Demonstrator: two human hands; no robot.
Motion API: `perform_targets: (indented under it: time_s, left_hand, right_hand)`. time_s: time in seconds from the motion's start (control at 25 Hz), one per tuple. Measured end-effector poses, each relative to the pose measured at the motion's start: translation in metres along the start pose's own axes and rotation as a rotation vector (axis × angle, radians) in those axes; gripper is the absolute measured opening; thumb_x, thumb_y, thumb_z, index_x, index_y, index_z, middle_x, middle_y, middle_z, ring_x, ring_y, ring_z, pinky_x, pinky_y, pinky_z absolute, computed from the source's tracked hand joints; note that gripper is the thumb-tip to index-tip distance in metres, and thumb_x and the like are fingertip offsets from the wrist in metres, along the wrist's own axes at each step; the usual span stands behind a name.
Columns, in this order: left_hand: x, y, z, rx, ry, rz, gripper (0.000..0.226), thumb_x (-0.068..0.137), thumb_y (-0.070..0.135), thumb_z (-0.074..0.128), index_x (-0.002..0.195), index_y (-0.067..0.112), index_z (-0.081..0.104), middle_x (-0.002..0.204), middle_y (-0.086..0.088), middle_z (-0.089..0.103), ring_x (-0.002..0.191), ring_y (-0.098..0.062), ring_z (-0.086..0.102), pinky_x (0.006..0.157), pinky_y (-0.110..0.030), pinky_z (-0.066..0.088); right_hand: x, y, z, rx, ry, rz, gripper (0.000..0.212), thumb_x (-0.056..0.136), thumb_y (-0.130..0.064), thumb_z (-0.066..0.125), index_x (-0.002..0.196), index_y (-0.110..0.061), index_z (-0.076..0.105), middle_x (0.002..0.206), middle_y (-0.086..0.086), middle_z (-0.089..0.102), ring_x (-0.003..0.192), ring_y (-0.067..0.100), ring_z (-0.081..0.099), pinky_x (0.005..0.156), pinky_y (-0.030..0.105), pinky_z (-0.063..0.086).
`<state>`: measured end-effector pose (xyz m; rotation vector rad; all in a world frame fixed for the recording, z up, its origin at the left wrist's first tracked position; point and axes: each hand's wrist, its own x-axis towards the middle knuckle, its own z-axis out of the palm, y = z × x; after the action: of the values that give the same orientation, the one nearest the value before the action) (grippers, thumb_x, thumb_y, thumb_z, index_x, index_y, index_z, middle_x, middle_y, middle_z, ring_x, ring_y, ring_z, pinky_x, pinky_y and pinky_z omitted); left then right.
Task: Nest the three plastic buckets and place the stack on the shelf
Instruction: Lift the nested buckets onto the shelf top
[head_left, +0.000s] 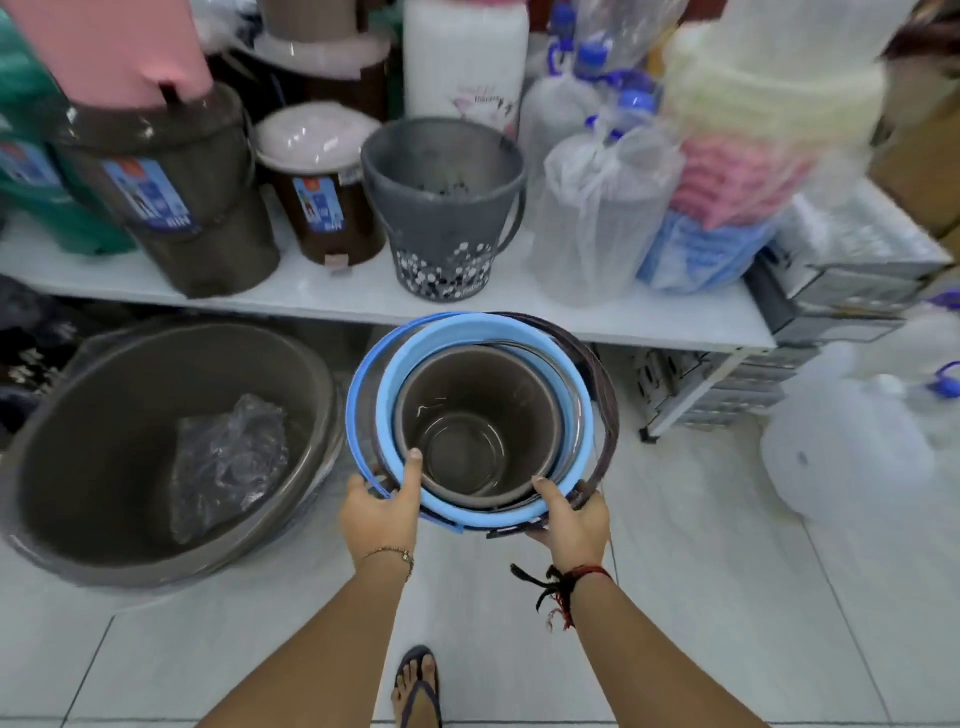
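Observation:
A nested stack of plastic buckets hangs in front of me, just below the front edge of the white shelf (332, 304). The inner brown bucket (478, 410) sits inside a light blue bucket (410, 358), and a dark rim and handle (605, 389) of an outer one show on the right. My left hand (382, 506) grips the near left rim with the thumb over the blue edge. My right hand (571, 519) grips the near right rim. The buckets' walls are hidden below the rims.
On the shelf stand a grey patterned bucket (444, 208), brown pedal bins (322, 187), a stack of dark bins (171, 197) and wrapped bottles (602, 208). A big grey basin (156, 447) lies on the floor at left. My sandalled foot (418, 686) is on the white tiles.

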<state>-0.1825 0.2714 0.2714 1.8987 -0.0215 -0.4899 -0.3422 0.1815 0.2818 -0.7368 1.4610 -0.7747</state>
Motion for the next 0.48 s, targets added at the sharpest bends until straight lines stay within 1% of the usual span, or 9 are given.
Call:
perform_targets:
  time_s: [0.08, 0.16, 0.2, 0.24, 0.28, 0.36, 0.4, 0.44, 0.48]
  left_hand:
    - [-0.030, 0.048, -0.024, -0.066, 0.016, 0.106, 0.045, 0.070, 0.064, 0.070, 0.091, 0.024, 0.066, 0.078, 0.012, 0.068, 0.071, -0.002, 0.064, 0.069, -0.022, 0.049]
    - [-0.043, 0.093, -0.042, -0.134, 0.034, 0.202, 0.034, 0.069, 0.062, 0.070, 0.088, 0.035, 0.063, 0.077, 0.021, 0.065, 0.069, 0.009, 0.063, 0.066, -0.011, 0.045]
    - [-0.044, 0.116, -0.052, -0.161, 0.036, 0.229, 0.031, 0.069, 0.061, 0.070, 0.084, 0.035, 0.062, 0.074, 0.022, 0.064, 0.066, 0.011, 0.062, 0.064, -0.010, 0.043]
    - [-0.043, 0.140, -0.063, -0.169, 0.036, 0.243, 0.031, 0.069, 0.059, 0.070, 0.082, 0.033, 0.061, 0.072, 0.020, 0.062, 0.064, 0.008, 0.061, 0.065, -0.014, 0.043]
    - [-0.038, 0.164, -0.072, -0.166, 0.036, 0.253, 0.032, 0.069, 0.058, 0.070, 0.081, 0.030, 0.061, 0.070, 0.017, 0.062, 0.063, 0.004, 0.059, 0.067, -0.019, 0.043]
    - [-0.024, 0.209, -0.081, -0.153, 0.017, 0.298, 0.036, 0.069, 0.056, 0.072, 0.078, 0.023, 0.062, 0.069, 0.008, 0.061, 0.065, -0.012, 0.059, 0.070, -0.026, 0.042]
    - [-0.015, 0.230, -0.084, -0.144, 0.006, 0.320, 0.037, 0.070, 0.055, 0.072, 0.078, 0.020, 0.062, 0.071, 0.005, 0.061, 0.070, -0.016, 0.058, 0.072, -0.027, 0.042]
    - [-0.008, 0.250, -0.083, -0.139, -0.005, 0.337, 0.037, 0.072, 0.054, 0.072, 0.079, 0.019, 0.062, 0.073, 0.003, 0.061, 0.075, -0.018, 0.058, 0.073, -0.028, 0.042]
    - [0.000, 0.271, -0.081, -0.146, -0.020, 0.354, 0.037, 0.072, 0.053, 0.072, 0.081, 0.019, 0.062, 0.074, 0.003, 0.062, 0.077, -0.018, 0.058, 0.075, -0.028, 0.043]
  right_hand:
    - [-0.033, -0.050, -0.007, 0.004, -0.028, -0.072, 0.038, 0.083, -0.010, 0.078, 0.115, 0.003, 0.063, 0.105, 0.023, 0.072, 0.093, 0.036, 0.073, 0.065, 0.042, 0.065]
    - [-0.058, -0.093, -0.007, -0.005, -0.057, -0.151, 0.034, 0.082, -0.010, 0.078, 0.110, 0.003, 0.065, 0.102, 0.023, 0.072, 0.085, 0.033, 0.074, 0.054, 0.033, 0.063]
    - [-0.069, -0.116, -0.006, -0.014, -0.065, -0.185, 0.028, 0.082, -0.011, 0.078, 0.105, 0.001, 0.066, 0.102, 0.024, 0.072, 0.083, 0.032, 0.073, 0.052, 0.032, 0.063]
    - [-0.082, -0.139, -0.002, -0.017, -0.067, -0.228, 0.021, 0.082, -0.011, 0.079, 0.097, -0.004, 0.067, 0.102, 0.025, 0.072, 0.083, 0.034, 0.073, 0.054, 0.034, 0.063]
    - [-0.093, -0.160, 0.002, -0.019, -0.067, -0.276, 0.017, 0.081, -0.012, 0.080, 0.092, -0.007, 0.067, 0.100, 0.024, 0.073, 0.086, 0.036, 0.074, 0.059, 0.039, 0.065]
    - [-0.108, -0.202, 0.016, -0.017, -0.045, -0.365, 0.020, 0.078, -0.014, 0.082, 0.093, -0.005, 0.071, 0.095, 0.020, 0.075, 0.091, 0.037, 0.074, 0.075, 0.049, 0.064]
    - [-0.113, -0.222, 0.026, -0.016, -0.028, -0.402, 0.023, 0.077, -0.014, 0.082, 0.095, -0.003, 0.073, 0.093, 0.017, 0.075, 0.091, 0.036, 0.074, 0.080, 0.050, 0.063]
    - [-0.115, -0.240, 0.036, -0.016, -0.018, -0.430, 0.026, 0.076, -0.015, 0.082, 0.097, -0.001, 0.073, 0.092, 0.017, 0.075, 0.089, 0.034, 0.073, 0.081, 0.048, 0.063]
    - [-0.114, -0.257, 0.047, -0.015, -0.018, -0.448, 0.028, 0.076, -0.016, 0.083, 0.097, -0.001, 0.073, 0.093, 0.018, 0.075, 0.087, 0.033, 0.073, 0.079, 0.046, 0.063]
